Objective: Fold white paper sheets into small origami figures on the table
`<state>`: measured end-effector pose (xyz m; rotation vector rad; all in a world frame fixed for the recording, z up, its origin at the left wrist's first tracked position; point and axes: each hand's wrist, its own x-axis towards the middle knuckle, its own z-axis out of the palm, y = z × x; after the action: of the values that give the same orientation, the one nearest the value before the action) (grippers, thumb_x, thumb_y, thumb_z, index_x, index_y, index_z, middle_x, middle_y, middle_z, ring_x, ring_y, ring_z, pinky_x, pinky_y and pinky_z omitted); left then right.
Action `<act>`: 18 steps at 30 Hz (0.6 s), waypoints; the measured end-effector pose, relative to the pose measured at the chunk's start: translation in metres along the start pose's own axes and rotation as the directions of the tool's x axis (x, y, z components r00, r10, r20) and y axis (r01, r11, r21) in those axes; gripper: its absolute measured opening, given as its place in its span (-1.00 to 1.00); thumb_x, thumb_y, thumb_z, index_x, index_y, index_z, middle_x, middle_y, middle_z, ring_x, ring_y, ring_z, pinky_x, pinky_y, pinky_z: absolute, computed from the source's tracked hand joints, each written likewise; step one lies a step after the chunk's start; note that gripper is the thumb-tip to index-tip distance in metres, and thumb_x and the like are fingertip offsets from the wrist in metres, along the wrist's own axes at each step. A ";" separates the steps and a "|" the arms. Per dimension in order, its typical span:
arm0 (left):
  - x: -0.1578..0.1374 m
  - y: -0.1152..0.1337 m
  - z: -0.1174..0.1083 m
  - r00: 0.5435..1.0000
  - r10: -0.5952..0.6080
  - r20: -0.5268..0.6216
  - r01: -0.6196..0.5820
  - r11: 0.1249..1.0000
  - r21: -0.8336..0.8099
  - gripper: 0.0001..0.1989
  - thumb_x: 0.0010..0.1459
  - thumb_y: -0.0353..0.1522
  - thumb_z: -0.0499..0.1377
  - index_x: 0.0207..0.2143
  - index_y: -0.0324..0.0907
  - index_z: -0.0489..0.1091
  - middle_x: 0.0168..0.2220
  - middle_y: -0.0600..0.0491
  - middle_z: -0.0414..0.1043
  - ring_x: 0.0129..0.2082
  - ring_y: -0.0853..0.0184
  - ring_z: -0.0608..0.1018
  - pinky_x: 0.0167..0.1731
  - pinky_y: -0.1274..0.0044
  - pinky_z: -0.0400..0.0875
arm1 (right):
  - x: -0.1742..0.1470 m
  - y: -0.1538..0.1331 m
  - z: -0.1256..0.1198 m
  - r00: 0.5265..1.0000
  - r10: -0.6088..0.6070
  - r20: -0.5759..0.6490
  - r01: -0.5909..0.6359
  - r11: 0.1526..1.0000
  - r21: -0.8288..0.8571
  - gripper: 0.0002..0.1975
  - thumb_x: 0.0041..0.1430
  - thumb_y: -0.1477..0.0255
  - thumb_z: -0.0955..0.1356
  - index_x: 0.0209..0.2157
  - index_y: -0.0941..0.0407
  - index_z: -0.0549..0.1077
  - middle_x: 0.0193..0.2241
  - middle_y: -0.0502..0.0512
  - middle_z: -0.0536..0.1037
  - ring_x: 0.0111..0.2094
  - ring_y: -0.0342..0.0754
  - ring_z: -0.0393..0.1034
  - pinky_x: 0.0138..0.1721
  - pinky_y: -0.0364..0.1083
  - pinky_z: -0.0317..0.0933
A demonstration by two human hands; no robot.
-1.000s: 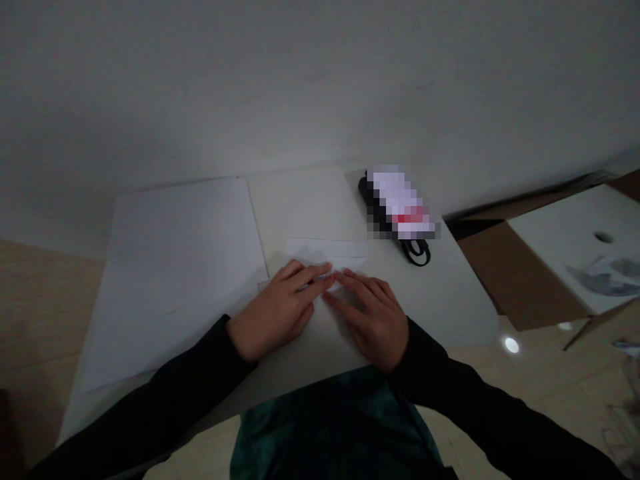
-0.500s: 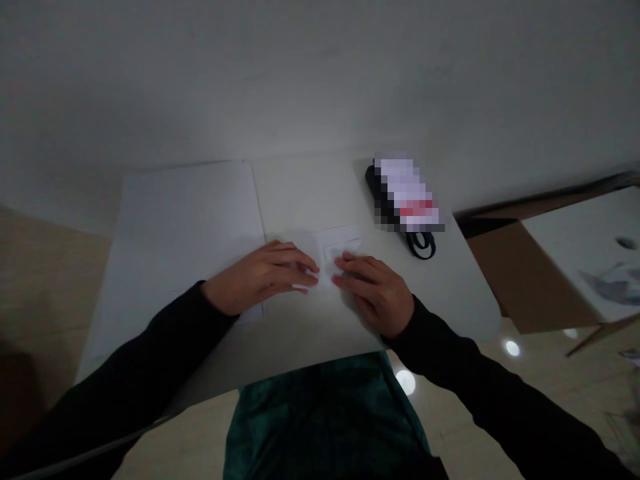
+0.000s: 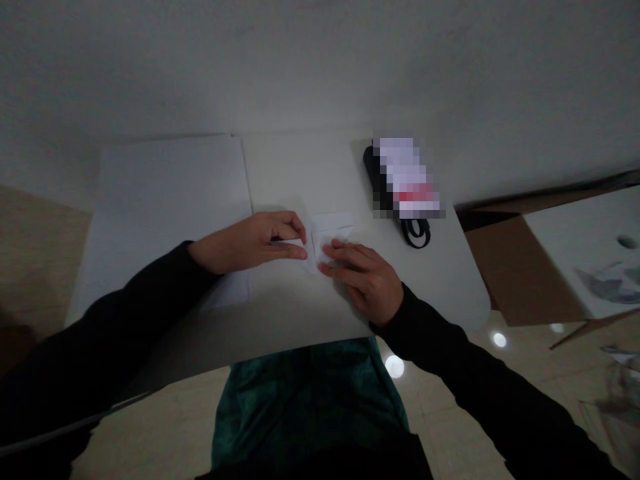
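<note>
A small piece of folded white paper (image 3: 334, 220) lies on the white table (image 3: 295, 167) between my hands. My left hand (image 3: 270, 241) is closed on its left part, which shows between thumb and fingers. Across its right part rests my right hand (image 3: 367, 277), fingers stretched out and pressing the paper against the tabletop. Creases and a slanted flap edge are visible on the paper's upper right. Its lower part is partly hidden by my fingers.
A large white sheet or stack of sheets (image 3: 165, 193) covers the table's left side. At the back right lies a black object with a blurred white-and-red face (image 3: 407, 177) and a black strap loop (image 3: 416, 233). Further right stand a cardboard box (image 3: 530, 270) and another white surface (image 3: 590, 233).
The left hand now pinches the paper's left part more clearly, with thumb and fingers drawn apart from the table. The right hand has shifted slightly on the paper. The whole view has tilted a little.
</note>
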<state>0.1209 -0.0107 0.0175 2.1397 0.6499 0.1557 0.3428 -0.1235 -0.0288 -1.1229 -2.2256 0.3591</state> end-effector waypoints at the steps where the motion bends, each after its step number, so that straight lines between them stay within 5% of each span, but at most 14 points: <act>1: -0.001 0.000 -0.002 0.999 0.011 0.050 -0.011 1.000 -0.010 -0.77 0.16 -0.22 0.15 -0.36 -0.14 0.54 -0.21 0.02 0.44 -0.25 0.40 0.47 -0.21 0.59 0.34 | 0.000 0.000 0.000 1.000 0.003 0.000 -0.003 1.000 0.001 -0.67 0.21 0.61 0.20 -0.11 0.14 0.50 0.00 0.20 0.48 0.14 0.00 0.26 0.05 0.09 0.27; 6: -0.011 0.000 -0.006 0.978 0.035 0.205 -0.010 0.992 -0.122 -0.79 0.09 -0.14 0.20 -0.33 0.00 0.57 -0.31 0.00 0.48 -0.31 0.37 0.48 -0.28 0.56 0.37 | 0.000 0.001 -0.001 0.999 0.034 0.041 -0.034 0.999 0.000 -0.68 0.22 0.58 0.23 -0.09 0.06 0.50 0.04 0.13 0.46 0.16 -0.03 0.24 0.09 0.10 0.24; 12: -0.026 -0.003 -0.002 0.998 -0.068 -0.011 0.066 0.990 -0.122 -0.69 0.01 -0.06 0.24 -0.47 -0.10 0.55 -0.24 -0.07 0.51 -0.34 0.33 0.51 -0.29 0.48 0.42 | -0.001 -0.002 0.000 1.000 0.022 0.018 -0.022 0.999 -0.025 -0.67 0.21 0.61 0.22 -0.08 0.11 0.49 0.04 0.17 0.46 0.17 -0.03 0.23 0.13 0.10 0.20; 18: -0.038 -0.007 -0.004 0.999 -0.002 -0.033 0.001 1.000 -0.031 -0.73 0.11 -0.13 0.18 -0.44 -0.10 0.54 -0.08 -0.07 0.44 -0.23 0.34 0.49 -0.17 0.49 0.39 | -0.002 -0.002 -0.001 1.000 0.018 0.016 -0.017 0.999 -0.047 -0.66 0.22 0.60 0.20 -0.07 0.10 0.48 0.05 0.14 0.46 0.17 -0.04 0.23 0.13 0.11 0.20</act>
<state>0.0848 -0.0237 0.0189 2.1110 0.6646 0.1996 0.3427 -0.1262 -0.0274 -1.1689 -2.2499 0.3257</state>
